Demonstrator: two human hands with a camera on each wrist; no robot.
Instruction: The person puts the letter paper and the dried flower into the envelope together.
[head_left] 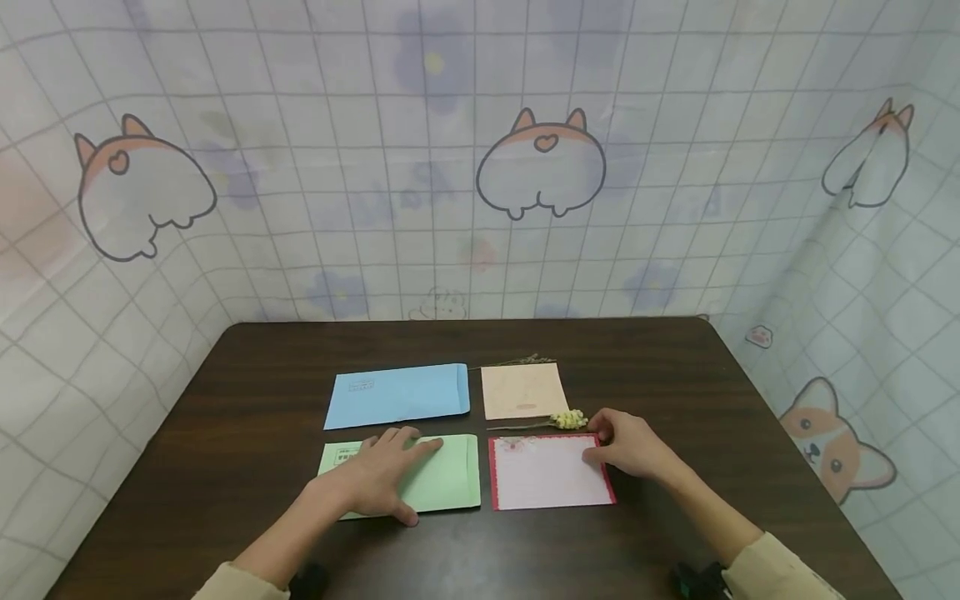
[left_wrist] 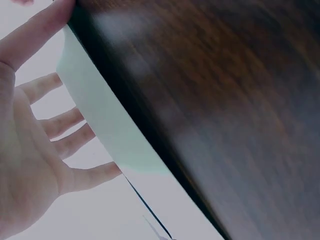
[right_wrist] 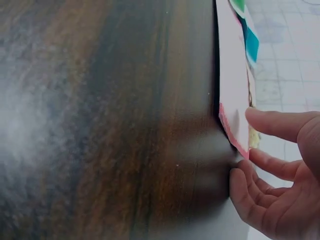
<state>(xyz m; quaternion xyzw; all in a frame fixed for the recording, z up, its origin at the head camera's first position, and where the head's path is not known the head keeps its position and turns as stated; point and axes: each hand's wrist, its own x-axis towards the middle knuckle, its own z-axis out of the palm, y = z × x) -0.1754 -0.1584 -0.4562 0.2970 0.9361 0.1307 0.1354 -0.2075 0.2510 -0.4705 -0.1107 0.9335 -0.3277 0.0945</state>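
Partly hidden, the green envelope (head_left: pixel 450 475) is lying on the dark table (head_left: pixel 637 367) beneath the left hand (head_left: pixel 382 475), whose fingers are lying spread over part of its print. Beside it, the red-bordered card (head_left: pixel 540 475) is losing some of its right edge under the right hand (head_left: pixel 630 446); I cannot tell whether that hand is pinching it. From the left wrist I'm seeing the palm, which the head view is hiding; from the right wrist, the thumb is meeting the card's face. Both pieces are running lengthwise left to right, the envelope's flap end pointing right. Beyond, the blue envelope (head_left: pixel 401 396), yellow flower (head_left: pixel 568 419) and tan card (head_left: pixel 522 392) are lying.
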